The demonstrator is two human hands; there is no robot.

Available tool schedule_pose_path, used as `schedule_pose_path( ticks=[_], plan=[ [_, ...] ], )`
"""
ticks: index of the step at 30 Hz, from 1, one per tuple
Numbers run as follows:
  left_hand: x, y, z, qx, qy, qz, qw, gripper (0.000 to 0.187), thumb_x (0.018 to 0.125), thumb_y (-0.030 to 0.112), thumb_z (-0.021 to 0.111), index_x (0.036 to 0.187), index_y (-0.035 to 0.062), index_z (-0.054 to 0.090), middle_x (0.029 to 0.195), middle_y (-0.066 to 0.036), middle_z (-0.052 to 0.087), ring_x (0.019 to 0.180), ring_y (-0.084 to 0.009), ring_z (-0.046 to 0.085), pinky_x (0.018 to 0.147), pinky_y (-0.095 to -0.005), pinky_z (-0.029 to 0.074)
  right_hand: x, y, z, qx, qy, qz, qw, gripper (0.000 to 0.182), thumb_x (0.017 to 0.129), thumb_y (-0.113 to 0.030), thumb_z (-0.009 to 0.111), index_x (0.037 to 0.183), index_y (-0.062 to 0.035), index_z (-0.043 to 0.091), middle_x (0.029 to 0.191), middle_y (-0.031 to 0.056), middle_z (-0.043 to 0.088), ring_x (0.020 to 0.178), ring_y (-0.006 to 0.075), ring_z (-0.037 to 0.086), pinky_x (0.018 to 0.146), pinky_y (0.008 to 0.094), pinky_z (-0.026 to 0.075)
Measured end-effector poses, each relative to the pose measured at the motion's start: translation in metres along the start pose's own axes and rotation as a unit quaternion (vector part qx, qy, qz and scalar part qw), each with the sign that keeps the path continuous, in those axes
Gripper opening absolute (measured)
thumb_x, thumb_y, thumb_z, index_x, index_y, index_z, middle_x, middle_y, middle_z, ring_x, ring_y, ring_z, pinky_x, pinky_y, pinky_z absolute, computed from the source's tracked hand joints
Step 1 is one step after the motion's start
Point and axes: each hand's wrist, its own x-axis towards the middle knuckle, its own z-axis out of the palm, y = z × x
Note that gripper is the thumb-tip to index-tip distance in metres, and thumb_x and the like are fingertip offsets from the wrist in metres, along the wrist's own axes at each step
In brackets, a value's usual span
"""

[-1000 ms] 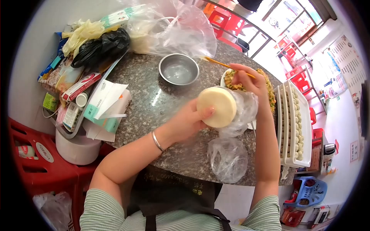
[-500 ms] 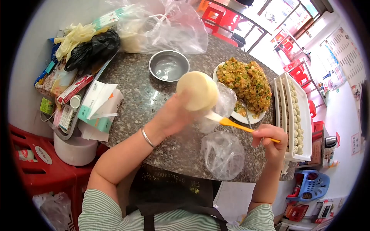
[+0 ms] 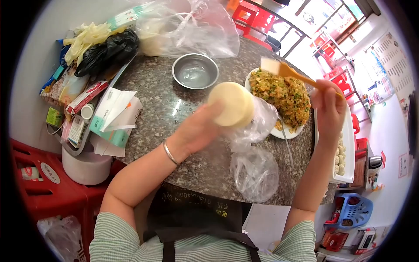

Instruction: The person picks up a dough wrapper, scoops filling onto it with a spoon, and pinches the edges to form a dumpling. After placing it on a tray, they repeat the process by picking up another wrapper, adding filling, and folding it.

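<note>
— Looking at the big stone table point(image 3: 174, 113), what is the left hand point(image 3: 196, 129) doing?

— Its fingers are curled around a round stack of dough wrappers point(image 3: 231, 105) in a clear bag, lifted over the middle of the table.

— And the right hand point(image 3: 328, 109)?

— Its fingers are squeezed shut on an orange spatula point(image 3: 290, 72). The flat tip sits above the far edge of the plate of filling point(image 3: 283, 94).

— Is there room?

— Bare stone shows near the metal bowl point(image 3: 195, 71). A white tray point(image 3: 345, 148) of dumplings sits at the right edge, just beside the plate.
</note>
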Motion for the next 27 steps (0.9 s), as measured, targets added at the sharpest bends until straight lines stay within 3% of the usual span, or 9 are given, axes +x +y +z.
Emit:
schedule_pose_path(
  ticks=[3, 6, 9, 13, 18, 19, 23, 25, 27],
  plan=[
    [-0.003, 0.0, 0.004, -0.022, 0.008, -0.029, 0.999, 0.055, 0.095, 0.036, 0.06, 0.135, 0.0028, 0.044, 0.125, -0.009, 0.058, 0.114, -0.021, 0.057, 0.097, -0.0369, 0.048, 0.019, 0.011, 0.05, -0.113, -0.107, 0.09, 0.984, 0.023, 0.094, -0.014, 0.057, 0.113, -0.0085, 0.07, 0.078, 0.0057, 0.068, 0.073, 0.0116, 0.063, 0.068, 0.0251, 0.053],
    [-0.007, 0.001, 0.007, -0.004, -0.018, -0.04, 0.999, 0.055, 0.094, 0.036, 0.062, 0.133, 0.0003, 0.045, 0.124, -0.009, 0.058, 0.111, -0.0195, 0.059, 0.095, -0.0348, 0.048, 0.027, 0.041, 0.102, -0.096, -0.226, 0.154, 0.957, 0.025, 0.091, -0.012, 0.06, 0.114, -0.0113, 0.07, 0.096, 0.0084, 0.072, 0.083, 0.0166, 0.066, 0.078, 0.028, 0.055],
    [-0.006, -0.001, 0.004, 0.005, -0.054, -0.019, 0.998, 0.056, 0.091, 0.035, 0.066, 0.129, -0.0016, 0.048, 0.122, -0.009, 0.059, 0.108, -0.0172, 0.059, 0.094, -0.0331, 0.048, 0.031, 0.062, 0.131, -0.104, -0.286, 0.202, 0.931, 0.026, 0.09, -0.01, 0.062, 0.114, -0.0102, 0.07, 0.099, 0.0082, 0.073, 0.085, 0.0178, 0.066, 0.079, 0.0312, 0.054],
    [-0.004, 0.002, 0.003, 0.042, -0.062, -0.004, 0.997, 0.057, 0.087, 0.033, 0.071, 0.127, -0.0016, 0.051, 0.12, -0.008, 0.061, 0.108, -0.0155, 0.059, 0.095, -0.0326, 0.047, 0.035, 0.058, 0.127, -0.123, -0.276, 0.193, 0.934, 0.027, 0.089, -0.011, 0.063, 0.115, -0.0093, 0.07, 0.1, 0.0084, 0.072, 0.087, 0.0186, 0.066, 0.079, 0.0339, 0.054],
    [-0.006, 0.005, 0.006, 0.064, -0.057, -0.012, 0.996, 0.055, 0.083, 0.025, 0.075, 0.126, -0.0021, 0.053, 0.119, -0.008, 0.062, 0.108, -0.0153, 0.059, 0.095, -0.0323, 0.047, 0.024, 0.032, 0.079, -0.075, -0.143, 0.142, 0.977, 0.022, 0.092, -0.011, 0.06, 0.11, -0.0086, 0.071, 0.082, 0.0032, 0.068, 0.072, 0.008, 0.058, 0.064, 0.0217, 0.048],
    [-0.006, 0.004, 0.006, 0.062, -0.055, -0.007, 0.996, 0.055, 0.083, 0.025, 0.075, 0.126, -0.0021, 0.053, 0.119, -0.008, 0.062, 0.108, -0.0153, 0.059, 0.095, -0.0323, 0.047, 0.02, 0.015, 0.064, -0.044, -0.15, 0.112, 0.981, 0.024, 0.098, -0.013, 0.052, 0.111, 0.0023, 0.066, 0.078, 0.0027, 0.059, 0.072, 0.0097, 0.054, 0.067, 0.025, 0.045],
    [-0.005, 0.005, 0.005, 0.071, -0.059, -0.009, 0.996, 0.054, 0.083, 0.022, 0.074, 0.127, -0.0016, 0.053, 0.119, -0.008, 0.063, 0.108, -0.016, 0.06, 0.097, -0.033, 0.047, -0.013, -0.01, 0.023, 0.119, -0.136, 0.033, 0.983, 0.024, 0.099, -0.018, 0.051, 0.101, 0.0023, 0.064, 0.075, 0.0035, 0.055, 0.065, 0.0107, 0.046, 0.059, 0.0234, 0.037],
    [-0.003, 0.002, 0.004, 0.071, -0.062, -0.012, 0.996, 0.054, 0.083, 0.021, 0.074, 0.127, -0.0016, 0.053, 0.119, -0.008, 0.063, 0.108, -0.0163, 0.06, 0.097, -0.0332, 0.047, -0.028, -0.022, 0.015, 0.066, -0.122, 0.05, 0.989, 0.037, 0.093, -0.038, 0.063, 0.096, -0.0012, 0.07, 0.069, 0.0038, 0.058, 0.061, 0.011, 0.053, 0.053, 0.0229, 0.037],
    [0.0, -0.003, -0.003, 0.073, -0.06, 0.003, 0.996, 0.051, 0.084, 0.019, 0.073, 0.126, -0.0018, 0.054, 0.118, -0.009, 0.064, 0.108, -0.0171, 0.061, 0.097, -0.0335, 0.048, -0.041, -0.035, 0.008, 0.049, -0.115, 0.06, 0.99, 0.039, 0.092, -0.04, 0.064, 0.094, -0.0006, 0.07, 0.068, 0.0046, 0.058, 0.06, 0.0118, 0.053, 0.053, 0.024, 0.037]
  ],
)
